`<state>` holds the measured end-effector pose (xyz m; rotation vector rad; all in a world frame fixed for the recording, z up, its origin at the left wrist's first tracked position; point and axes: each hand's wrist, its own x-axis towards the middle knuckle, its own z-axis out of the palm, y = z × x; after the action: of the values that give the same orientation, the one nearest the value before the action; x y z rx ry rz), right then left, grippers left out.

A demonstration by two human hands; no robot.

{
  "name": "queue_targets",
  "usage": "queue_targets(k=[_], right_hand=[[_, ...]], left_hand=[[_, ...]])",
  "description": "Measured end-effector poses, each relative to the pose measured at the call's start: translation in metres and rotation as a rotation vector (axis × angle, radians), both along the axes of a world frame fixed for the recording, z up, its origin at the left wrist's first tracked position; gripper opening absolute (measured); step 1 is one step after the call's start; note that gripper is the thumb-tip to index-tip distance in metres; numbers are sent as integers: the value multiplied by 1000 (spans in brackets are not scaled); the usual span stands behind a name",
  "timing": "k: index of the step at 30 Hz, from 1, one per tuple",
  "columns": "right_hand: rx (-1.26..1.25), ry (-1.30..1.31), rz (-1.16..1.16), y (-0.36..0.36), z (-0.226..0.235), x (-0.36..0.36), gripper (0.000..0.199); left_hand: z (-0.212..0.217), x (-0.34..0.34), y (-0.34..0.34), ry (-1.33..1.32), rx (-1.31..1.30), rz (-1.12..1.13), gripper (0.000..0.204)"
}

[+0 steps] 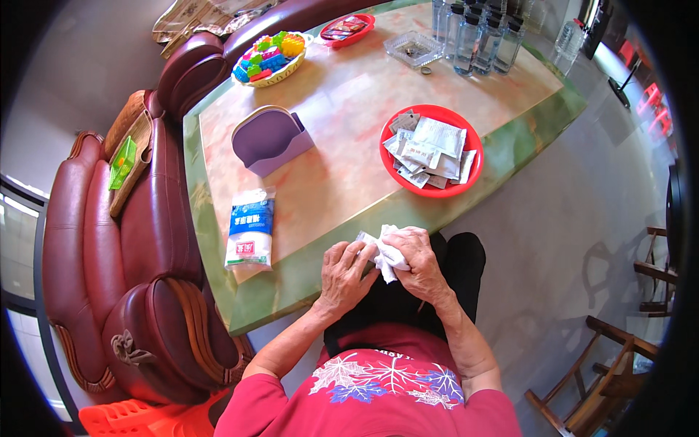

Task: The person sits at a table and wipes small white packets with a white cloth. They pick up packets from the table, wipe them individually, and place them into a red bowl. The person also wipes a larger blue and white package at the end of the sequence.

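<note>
Over the table's near edge, a bunched white cloth [392, 255] is gripped in my right hand [421, 264], its fingers wrapped round it and a loose end hanging below. My left hand [346, 277] is closed, fingers bent against the cloth's left side. A small pale, shiny piece [364, 238] shows at the left fingertips; its kind is hard to make out. Beyond my hands stands a red plastic dish [389, 172] heaped with small white and grey packets [429, 149]. Left of my hands lies a blue-and-white plastic bag [250, 229] with white contents.
On the marble-patterned table [342, 149] are a purple holder [269, 142], a basket of colourful toy blocks [271, 58], another red dish [347, 30], a clear ashtray [413, 48] and several bottles [477, 40]. A maroon sofa [156, 211] borders the left; wooden stools [601, 375] stand right.
</note>
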<state>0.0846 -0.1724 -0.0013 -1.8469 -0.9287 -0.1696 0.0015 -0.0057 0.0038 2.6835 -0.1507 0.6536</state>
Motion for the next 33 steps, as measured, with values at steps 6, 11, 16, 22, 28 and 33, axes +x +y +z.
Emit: queue_targets(k=[6, 11, 16, 22, 28, 33], right_hand=[[217, 374, 9, -5, -12, 1, 40], [468, 710, -109, -8, -9, 5, 42], [184, 228, -166, 12, 8, 8, 53], [-60, -118, 95, 44, 8, 3, 52], [-214, -132, -33, 57, 1, 20, 53], [-130, -125, -156, 55, -5, 46, 48]], left_hand=[[2, 9, 10, -88, -160, -61, 23], [7, 27, 25, 260, -952, 189, 21], [15, 32, 38, 435, -1114, 198, 27], [-4, 29, 41, 317, -1150, 112, 27], [8, 34, 45, 478, -1143, 139, 24], [15, 36, 42, 510, -1139, 228, 32]])
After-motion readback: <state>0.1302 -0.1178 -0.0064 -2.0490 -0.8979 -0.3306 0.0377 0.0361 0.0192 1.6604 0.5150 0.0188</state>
